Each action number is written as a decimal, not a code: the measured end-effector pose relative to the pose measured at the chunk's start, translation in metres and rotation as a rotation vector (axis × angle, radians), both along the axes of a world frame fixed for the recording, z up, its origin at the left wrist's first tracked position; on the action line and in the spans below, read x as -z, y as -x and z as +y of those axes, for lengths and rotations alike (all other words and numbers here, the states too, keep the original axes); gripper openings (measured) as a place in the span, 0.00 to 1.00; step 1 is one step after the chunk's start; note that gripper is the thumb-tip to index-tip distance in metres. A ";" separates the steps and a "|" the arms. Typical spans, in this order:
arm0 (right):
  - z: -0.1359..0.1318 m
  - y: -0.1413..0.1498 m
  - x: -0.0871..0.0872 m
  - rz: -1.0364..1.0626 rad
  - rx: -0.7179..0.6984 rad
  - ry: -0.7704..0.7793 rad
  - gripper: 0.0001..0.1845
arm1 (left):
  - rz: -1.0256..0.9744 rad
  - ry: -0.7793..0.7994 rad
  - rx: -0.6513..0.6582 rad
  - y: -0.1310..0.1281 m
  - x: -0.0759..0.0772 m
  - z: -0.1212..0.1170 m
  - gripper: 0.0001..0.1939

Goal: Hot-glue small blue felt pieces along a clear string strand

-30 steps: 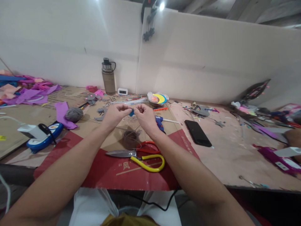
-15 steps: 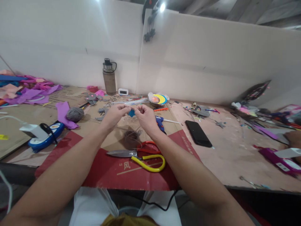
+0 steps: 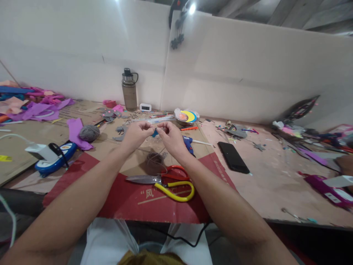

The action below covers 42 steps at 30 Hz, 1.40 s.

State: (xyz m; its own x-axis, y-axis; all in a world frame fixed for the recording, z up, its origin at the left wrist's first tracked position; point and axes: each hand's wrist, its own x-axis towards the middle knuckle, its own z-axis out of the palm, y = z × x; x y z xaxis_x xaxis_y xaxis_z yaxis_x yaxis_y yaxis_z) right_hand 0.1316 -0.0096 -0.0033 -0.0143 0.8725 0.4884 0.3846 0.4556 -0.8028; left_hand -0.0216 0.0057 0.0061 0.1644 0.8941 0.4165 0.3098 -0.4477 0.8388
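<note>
Between the fingertips of both hands is a small blue piece (image 3: 155, 133), star-like in outline and mostly covered by the fingers. My left hand (image 3: 138, 134) pinches it from the left, and my right hand (image 3: 170, 135) pinches from the right. Brown string (image 3: 155, 161) lies in a loose coil under the wrists. Nearer to me, scissors (image 3: 165, 184) with one red and one yellow handle rest on red-printed cardboard (image 3: 121, 206). A blue glue gun (image 3: 188, 143) lies just right of my right hand.
A blue power strip (image 3: 56, 160) and grey yarn ball (image 3: 89, 133) are at left. Behind my hands stand a water bottle (image 3: 129, 92) and a bowl (image 3: 185, 120). At right lie a black phone (image 3: 233, 157) and a magenta power strip (image 3: 328, 189), with another person's hand (image 3: 346, 163) at the edge.
Both hands stay together around the blue piece. It showed more fully, as a star shape, half a second ago; now the fingers cover more of it. The view has shifted slightly.
</note>
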 end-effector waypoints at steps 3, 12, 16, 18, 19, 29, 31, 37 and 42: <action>0.002 -0.002 0.001 0.047 -0.027 0.000 0.09 | -0.056 0.023 0.002 0.000 0.001 0.000 0.08; 0.001 -0.003 0.000 -0.033 0.022 -0.031 0.08 | 0.008 -0.006 0.032 0.001 0.000 0.000 0.09; 0.003 -0.006 0.000 -0.056 0.057 -0.043 0.07 | 0.038 -0.018 0.053 0.002 0.000 0.001 0.12; 0.003 -0.006 0.000 -0.068 0.064 -0.051 0.07 | 0.031 -0.017 0.063 0.002 0.001 0.002 0.13; 0.003 -0.006 -0.001 -0.078 0.067 -0.058 0.07 | 0.034 -0.020 0.067 0.002 0.001 0.002 0.14; -0.005 -0.003 -0.002 -0.169 0.081 -0.143 0.07 | 0.161 -0.071 -0.054 0.000 -0.004 -0.004 0.09; -0.005 -0.003 -0.002 -0.150 0.076 -0.145 0.06 | 0.142 -0.067 -0.074 0.000 -0.006 -0.005 0.08; -0.006 -0.002 0.001 -0.129 0.046 -0.166 0.04 | 0.060 -0.059 -0.110 -0.002 -0.008 -0.008 0.05; -0.014 0.003 0.000 -0.129 -0.005 -0.139 0.04 | -0.086 -0.006 -0.156 0.002 -0.003 0.000 0.07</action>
